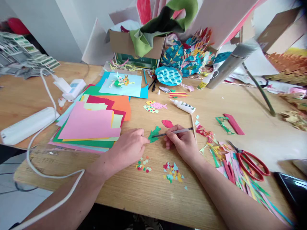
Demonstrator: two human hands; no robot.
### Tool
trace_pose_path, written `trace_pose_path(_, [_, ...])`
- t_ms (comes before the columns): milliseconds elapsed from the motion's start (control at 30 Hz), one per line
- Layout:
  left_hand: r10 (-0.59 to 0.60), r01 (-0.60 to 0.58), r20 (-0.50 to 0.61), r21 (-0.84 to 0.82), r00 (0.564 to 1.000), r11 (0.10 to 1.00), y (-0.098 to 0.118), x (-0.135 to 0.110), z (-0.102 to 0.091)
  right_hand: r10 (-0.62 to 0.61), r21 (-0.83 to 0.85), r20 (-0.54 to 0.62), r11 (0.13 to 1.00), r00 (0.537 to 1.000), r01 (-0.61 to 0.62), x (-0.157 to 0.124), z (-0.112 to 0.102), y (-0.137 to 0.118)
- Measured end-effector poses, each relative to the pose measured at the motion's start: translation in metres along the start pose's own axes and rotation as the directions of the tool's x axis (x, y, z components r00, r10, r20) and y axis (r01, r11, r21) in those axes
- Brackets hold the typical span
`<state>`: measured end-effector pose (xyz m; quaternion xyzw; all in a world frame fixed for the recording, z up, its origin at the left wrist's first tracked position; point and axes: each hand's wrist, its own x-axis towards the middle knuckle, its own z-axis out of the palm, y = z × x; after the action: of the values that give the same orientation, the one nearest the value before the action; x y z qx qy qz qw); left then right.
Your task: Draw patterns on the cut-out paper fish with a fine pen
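In the head view, the left hand point(127, 148) lies with fingers extended, their tips touching a green paper cutout point(153, 134) between the hands. The right hand point(179, 142) grips a slim pen point(173, 132) over it (the tip is hard to make out). The cutout looks light and flimsy, best held by its edge.

Your left hand point(127, 149) touches a green paper cutout point(153, 134) on the wooden table point(134, 198), while your right hand point(181, 142) holds a thin pen-like tool point(174, 132) over it, with red-handled scissors point(251, 164) off to the right.

Red-handled scissors point(251, 164) lie against cut paper strips point(233, 172) (a white glue bottle point(183, 106) lies farther off).
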<state>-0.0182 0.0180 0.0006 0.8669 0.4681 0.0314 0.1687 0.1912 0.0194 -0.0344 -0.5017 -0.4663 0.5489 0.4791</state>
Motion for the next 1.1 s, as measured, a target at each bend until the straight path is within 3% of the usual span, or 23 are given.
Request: trace_pose_path(1100, [-0.015, 0.015, 0.012, -0.008, 1.000, 1.000, 0.0004, -0.0004, -0.0011, -0.037, 0.006, -0.051, 0.999, 0.998, 0.038, 0.0013, -0.0002, -0.0005])
